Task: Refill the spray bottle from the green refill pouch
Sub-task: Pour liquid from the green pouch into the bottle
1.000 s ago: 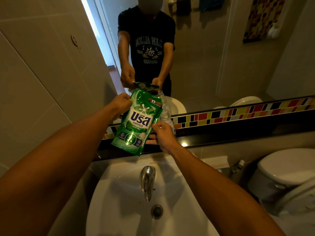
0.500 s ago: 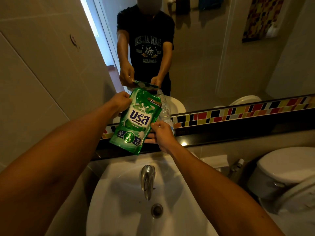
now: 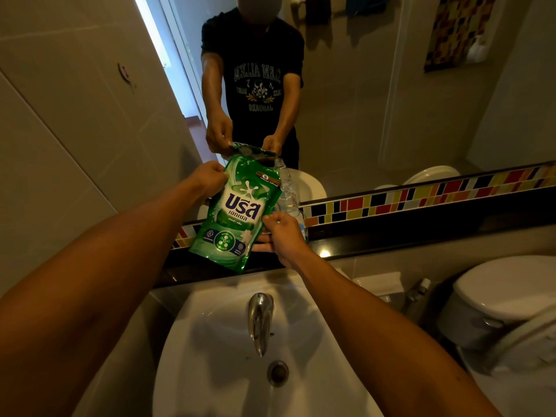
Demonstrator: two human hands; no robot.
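Note:
The green refill pouch (image 3: 237,212) hangs tilted above the black ledge, its top right corner close to the bottle's open neck. My left hand (image 3: 207,179) grips the pouch's upper left corner. My right hand (image 3: 282,236) pinches the pouch's right edge at mid-height, with fingers reaching behind it. The clear spray bottle (image 3: 287,188) stands uncapped on the ledge right behind the pouch; my right hand hides its lower part. No spray head is in sight.
A white sink (image 3: 210,356) with a chrome tap (image 3: 260,320) and drain (image 3: 277,373) lies below my arms. The black ledge (image 3: 391,239) runs under a mirror with a coloured tile strip. A toilet (image 3: 505,296) stands at the right, a tiled wall at the left.
The pouch and both hands have drifted slightly; the grips are the same and the bottle has not moved.

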